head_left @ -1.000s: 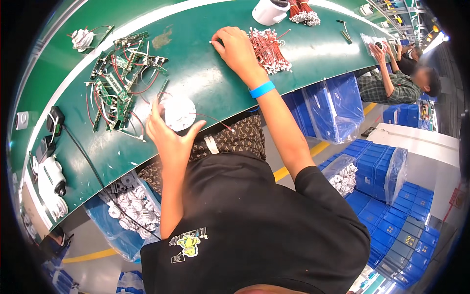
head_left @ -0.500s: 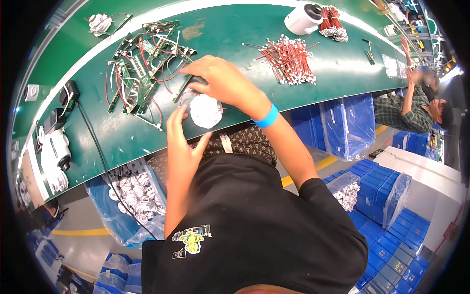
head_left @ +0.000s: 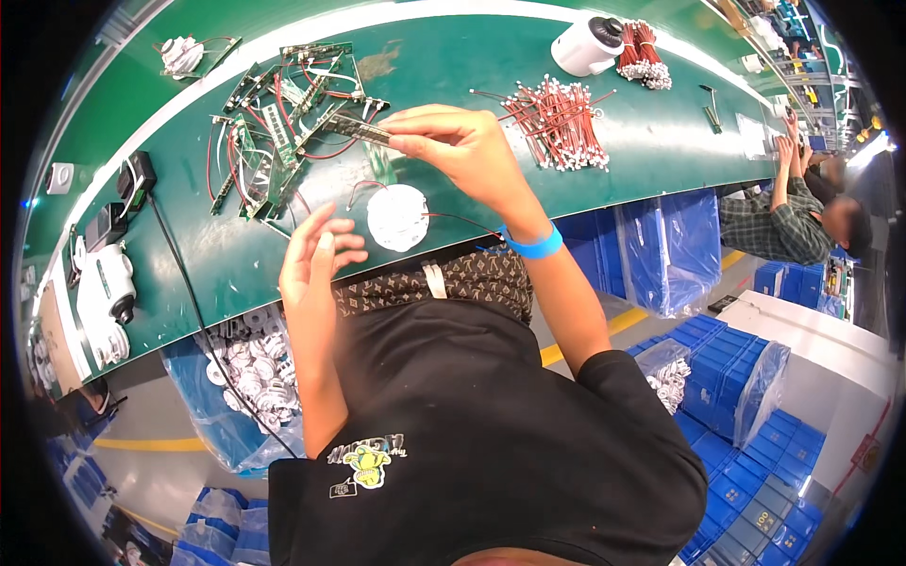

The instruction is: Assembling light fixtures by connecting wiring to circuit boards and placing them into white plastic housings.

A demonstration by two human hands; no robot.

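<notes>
The table (head_left: 444, 80) is stretching beneath both hands. Just left of the right hand (head_left: 462, 151), a tangled pile (head_left: 274, 132) of boards is lying, so snagging could be dragging neighbours along. The left hand (head_left: 316, 255) is hovering empty, fingers apart, beside the disc (head_left: 396, 217), which is resting between the hands near the table's edge; a careless knock could be tipping it off. The right hand is pinching one board (head_left: 354, 128) near its end, so a weak grip could be letting it twist. Below that hand, a wire (head_left: 460, 218) is trailing toward the wristband (head_left: 535, 242), perhaps catching there.
</notes>
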